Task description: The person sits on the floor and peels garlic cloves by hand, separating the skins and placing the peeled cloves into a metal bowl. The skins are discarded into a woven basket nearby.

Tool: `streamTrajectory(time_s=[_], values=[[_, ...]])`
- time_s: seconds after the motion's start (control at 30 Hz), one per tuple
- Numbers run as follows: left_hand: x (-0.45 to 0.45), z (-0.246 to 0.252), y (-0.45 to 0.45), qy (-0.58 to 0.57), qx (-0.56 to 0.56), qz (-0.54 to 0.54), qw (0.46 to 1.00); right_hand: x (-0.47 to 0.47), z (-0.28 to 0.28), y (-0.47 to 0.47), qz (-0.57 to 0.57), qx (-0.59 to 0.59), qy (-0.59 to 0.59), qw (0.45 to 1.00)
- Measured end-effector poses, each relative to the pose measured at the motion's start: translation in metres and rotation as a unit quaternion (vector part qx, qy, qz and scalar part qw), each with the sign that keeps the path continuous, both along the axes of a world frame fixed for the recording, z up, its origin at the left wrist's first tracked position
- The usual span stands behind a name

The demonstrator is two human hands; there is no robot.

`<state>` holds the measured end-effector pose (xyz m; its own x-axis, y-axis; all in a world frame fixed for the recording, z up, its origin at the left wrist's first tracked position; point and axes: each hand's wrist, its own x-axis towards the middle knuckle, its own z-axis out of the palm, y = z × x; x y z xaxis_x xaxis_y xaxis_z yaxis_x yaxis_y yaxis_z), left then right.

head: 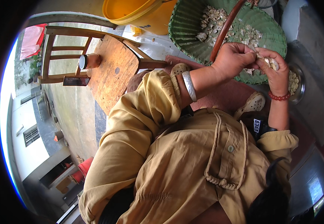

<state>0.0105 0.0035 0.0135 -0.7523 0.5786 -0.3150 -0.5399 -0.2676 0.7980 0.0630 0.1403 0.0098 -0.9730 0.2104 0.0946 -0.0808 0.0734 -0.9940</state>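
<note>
My left hand, below a silver bangle, pinches a papery piece of garlic between thumb and fingers. Close against it, my right hand has garlic with loose skin held in its curled fingers. The fingertips of both hands almost meet, so part of the garlic is hidden. Beneath them stands a green woven basket with garlic and dry skins inside and a brown handle arching over it. Partly behind my right wrist is a metal bowl of pale garlic cloves.
A wooden chair to the left carries a lidded jar and a phone at its edge. Beyond it stands a yellow bucket. Perforated clogs rest by a reddish mat. A grey wall edge rises at right.
</note>
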Motion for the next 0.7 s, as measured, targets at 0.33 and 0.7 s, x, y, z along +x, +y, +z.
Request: streamTrajectory(time_s=[0.33,0.7], values=[[-0.002,-0.014,0.005,0.201,-0.115,0.056,0.971,0.003,-0.001,-0.017,-0.106,0.115,0.042,0.987],[-0.002,-0.011,0.002,0.075,-0.038,0.019,0.996,0.002,-0.006,-0.014,-0.065,0.03,-0.002,0.997]])
